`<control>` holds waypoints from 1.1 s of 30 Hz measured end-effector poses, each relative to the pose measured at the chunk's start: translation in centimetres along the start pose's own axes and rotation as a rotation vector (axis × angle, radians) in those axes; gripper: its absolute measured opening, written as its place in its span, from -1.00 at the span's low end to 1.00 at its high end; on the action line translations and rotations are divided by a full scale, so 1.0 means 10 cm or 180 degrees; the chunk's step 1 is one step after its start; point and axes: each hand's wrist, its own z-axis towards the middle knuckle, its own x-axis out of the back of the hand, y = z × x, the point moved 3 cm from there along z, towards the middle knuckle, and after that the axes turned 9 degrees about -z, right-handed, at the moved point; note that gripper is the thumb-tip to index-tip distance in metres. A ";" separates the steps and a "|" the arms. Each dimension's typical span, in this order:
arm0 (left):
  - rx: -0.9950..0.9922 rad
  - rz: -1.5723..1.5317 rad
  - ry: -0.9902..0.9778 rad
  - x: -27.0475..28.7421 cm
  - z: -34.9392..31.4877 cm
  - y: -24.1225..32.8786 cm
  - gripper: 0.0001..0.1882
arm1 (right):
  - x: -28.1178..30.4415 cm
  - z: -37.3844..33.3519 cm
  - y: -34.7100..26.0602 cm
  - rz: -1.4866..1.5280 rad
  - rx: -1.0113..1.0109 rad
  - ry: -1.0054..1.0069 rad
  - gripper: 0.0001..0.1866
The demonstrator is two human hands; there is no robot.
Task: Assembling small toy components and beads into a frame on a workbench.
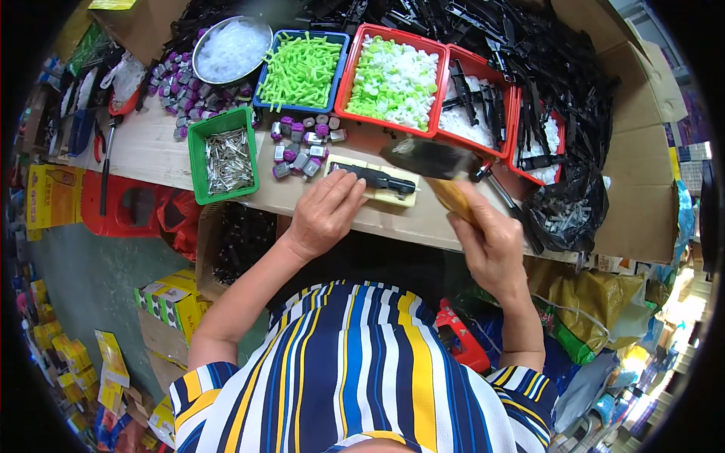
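Note:
My right hand (491, 238) is wrapped around the wooden handle of a hammer (434, 160), whose dark, motion-smeared head hangs just right of a cream block (405, 199). On that block lies a long black plastic part (384, 180). The fingers of my left hand (326, 211) are closed on the part's left end and hold it against the block; the fingertips cover that end. Close by on the left sit several small grey-and-purple pieces (300, 162).
A green bin of metal pins (229, 160) stands at the left. Behind are a blue bin of green sticks (300, 69), a red bin of green and white pieces (393, 79) and a bowl of clear pieces (232, 50). Black parts (574, 90) heap up at the right beside a black bag (566, 215).

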 end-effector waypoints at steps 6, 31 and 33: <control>-0.0113 0.0080 -0.0007 -0.02 -0.01 -0.01 -0.71 | -0.20 0.01 0.10 -0.0711 -0.0229 -0.1029 -0.58; -0.0260 -0.0019 -0.0330 -0.11 0.09 0.02 -0.63 | 0.12 -0.31 0.21 -0.0316 -0.0564 -0.0441 -0.59; -0.0269 -0.0018 -0.0292 -0.12 0.08 0.02 -0.63 | 0.16 -0.34 0.17 -0.0170 -0.0480 -0.0197 -0.59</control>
